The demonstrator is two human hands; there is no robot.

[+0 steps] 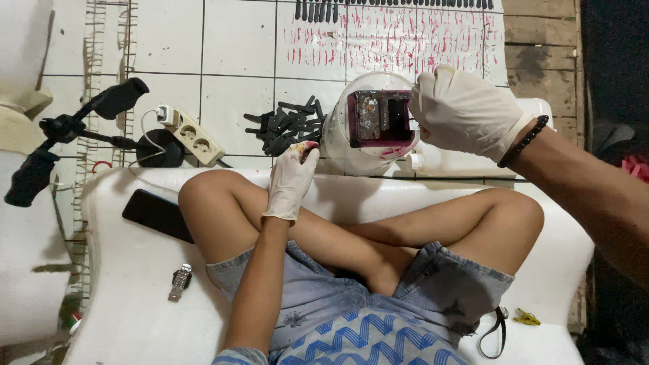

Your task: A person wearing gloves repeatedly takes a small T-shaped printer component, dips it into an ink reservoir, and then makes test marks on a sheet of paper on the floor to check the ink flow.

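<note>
Fingers of the gloved right hand [466,111] pinch a stained ink cartridge [380,119] over a clear tub [338,145]; left hand [292,177] loosely curled.

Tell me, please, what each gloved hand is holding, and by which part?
Right hand grips the ink-stained cartridge by its right edge; left hand holds nothing.

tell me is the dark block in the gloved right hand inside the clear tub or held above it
Cannot tell for certain. The right hand grips the ink-stained block by its edge, framed within the clear tub rim from overhead; depth is unclear.
</note>
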